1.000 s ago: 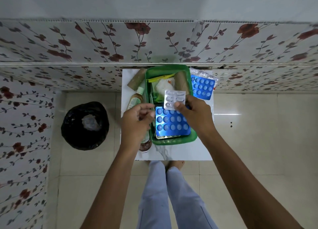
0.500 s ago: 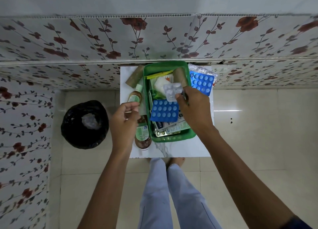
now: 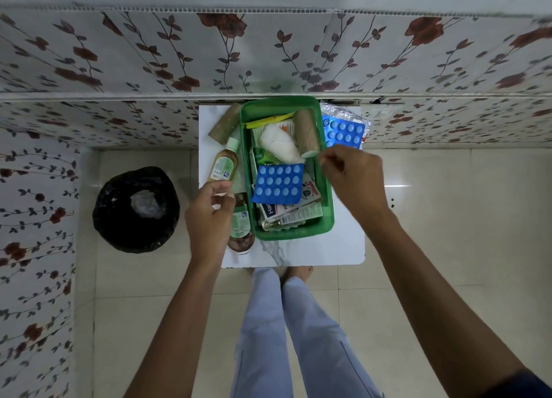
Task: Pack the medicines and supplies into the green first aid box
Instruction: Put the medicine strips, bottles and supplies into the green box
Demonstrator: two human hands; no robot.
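Observation:
The green first aid box (image 3: 329, 209) stands on a small white table (image 3: 343, 248). Inside lie a blue blister pack (image 3: 277, 184), a white gauze roll (image 3: 279, 145), a brown bandage roll (image 3: 307, 133), a yellow strip (image 3: 268, 121) and printed sachets (image 3: 294, 211). My right hand (image 3: 352, 179) hovers over the box's right rim, fingers loosely curled, nothing visible in it. My left hand (image 3: 209, 215) hangs left of the box, thumb and fingers apart and empty. It is above a lying bottle (image 3: 240, 221), just below another bottle (image 3: 225, 164).
Left of the box lies a brown roll (image 3: 225, 127). To its right are a second blue blister pack (image 3: 343, 133) and a silver foil strip (image 3: 343, 112). A black-lined bin (image 3: 136, 209) stands on the floor at left. Floral wall panels close off the back and left.
My right hand held a small silver blister pack over the box; the pack is no longer in it and the hand has shifted to the right rim. My left hand moved left, off the box.

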